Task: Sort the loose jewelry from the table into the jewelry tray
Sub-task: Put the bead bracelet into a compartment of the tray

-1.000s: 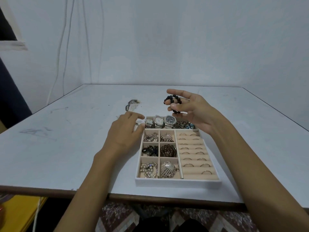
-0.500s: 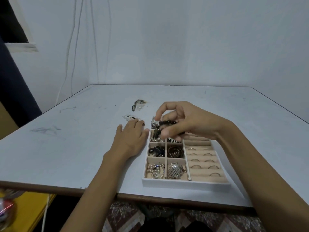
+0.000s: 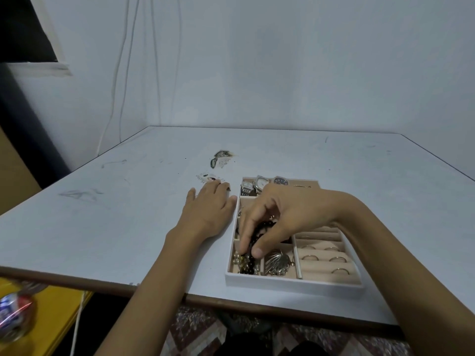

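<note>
Pinching a black beaded bracelet (image 3: 254,241) between curled fingers (image 3: 246,232) and thumb, the right hand (image 3: 279,217) dangles it into the near-left compartment of the white, beige-lined jewelry tray (image 3: 293,284), apparently to settle it there, while the left hand (image 3: 208,213) lies flat, open, on the pale counter (image 3: 123,217) beside the tray.

Pale blue wall (image 3: 282,73), dark window (image 3: 23,29) upper left, patterned floor (image 3: 198,330) below.

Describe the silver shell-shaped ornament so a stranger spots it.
Find the white jewelry tray at the front edge of the pale table. In its nearest row sits the silver shell-shaped ornament, between beads and plain rings. Only it is fan-ribbed.
</note>
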`<action>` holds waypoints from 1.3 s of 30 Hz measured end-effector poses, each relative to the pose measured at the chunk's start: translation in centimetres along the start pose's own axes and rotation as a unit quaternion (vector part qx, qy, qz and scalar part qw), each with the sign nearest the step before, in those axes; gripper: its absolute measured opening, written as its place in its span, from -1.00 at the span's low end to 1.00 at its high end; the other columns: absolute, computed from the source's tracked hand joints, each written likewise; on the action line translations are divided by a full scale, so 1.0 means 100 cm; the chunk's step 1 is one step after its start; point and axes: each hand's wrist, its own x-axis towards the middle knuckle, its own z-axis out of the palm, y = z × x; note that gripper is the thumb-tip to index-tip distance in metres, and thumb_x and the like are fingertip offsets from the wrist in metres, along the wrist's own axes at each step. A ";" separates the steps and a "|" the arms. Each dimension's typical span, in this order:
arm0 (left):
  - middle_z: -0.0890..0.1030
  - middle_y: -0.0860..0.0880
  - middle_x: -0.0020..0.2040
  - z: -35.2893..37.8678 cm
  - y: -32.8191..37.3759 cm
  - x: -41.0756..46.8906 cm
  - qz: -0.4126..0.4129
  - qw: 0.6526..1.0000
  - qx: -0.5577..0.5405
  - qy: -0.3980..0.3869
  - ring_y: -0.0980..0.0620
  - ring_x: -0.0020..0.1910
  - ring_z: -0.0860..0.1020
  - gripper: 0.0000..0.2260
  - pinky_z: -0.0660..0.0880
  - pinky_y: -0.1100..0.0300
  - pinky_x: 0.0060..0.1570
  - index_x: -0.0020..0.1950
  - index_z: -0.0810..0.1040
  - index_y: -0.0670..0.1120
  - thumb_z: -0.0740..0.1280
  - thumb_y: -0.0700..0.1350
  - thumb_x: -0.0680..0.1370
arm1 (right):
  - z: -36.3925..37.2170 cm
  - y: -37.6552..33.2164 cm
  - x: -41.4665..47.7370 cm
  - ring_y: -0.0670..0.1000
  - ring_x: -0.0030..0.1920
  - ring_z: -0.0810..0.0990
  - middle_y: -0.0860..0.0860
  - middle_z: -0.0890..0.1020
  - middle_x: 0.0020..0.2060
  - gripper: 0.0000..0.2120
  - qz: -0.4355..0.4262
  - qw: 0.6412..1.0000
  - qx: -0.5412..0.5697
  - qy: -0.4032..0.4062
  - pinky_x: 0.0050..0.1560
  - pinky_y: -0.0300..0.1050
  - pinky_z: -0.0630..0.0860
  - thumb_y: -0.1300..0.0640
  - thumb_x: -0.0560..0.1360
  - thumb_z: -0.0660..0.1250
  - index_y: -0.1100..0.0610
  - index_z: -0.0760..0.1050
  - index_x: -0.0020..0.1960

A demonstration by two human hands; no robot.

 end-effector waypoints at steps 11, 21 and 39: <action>0.14 -0.01 0.54 -0.004 0.004 -0.004 0.003 1.000 0.009 -0.006 0.08 0.53 0.04 -0.59 -0.07 -0.07 0.48 0.49 0.18 -0.06 -0.03 0.03 0.66 | -0.007 -0.008 -0.012 -0.01 -0.12 0.69 0.17 0.66 -0.01 -0.62 0.041 0.999 0.031 0.010 -0.21 -0.37 0.53 0.46 0.35 0.47 0.26 0.57 0.14; 0.13 -0.02 0.55 -0.002 0.001 -0.002 0.002 1.000 0.005 -0.008 0.08 0.54 0.02 -0.57 -0.08 -0.08 0.48 0.51 0.16 -0.05 -0.05 0.05 0.66 | -0.007 -0.009 -0.013 0.16 -0.12 0.72 0.13 0.72 -0.15 -0.74 0.044 0.996 0.068 0.044 -0.04 -0.18 0.62 0.37 0.39 0.47 0.32 0.57 0.07; 0.09 -0.01 0.55 0.003 -0.004 0.005 0.011 0.999 0.029 -0.014 0.08 0.54 -0.02 -0.53 -0.06 -0.11 0.48 0.51 0.14 -0.04 0.11 0.04 0.62 | 0.010 -0.012 0.003 -0.05 -0.42 0.46 0.03 0.57 -0.29 -0.74 0.037 0.999 -0.027 0.018 -0.39 -0.33 0.39 0.23 0.28 0.60 0.20 0.62 -0.07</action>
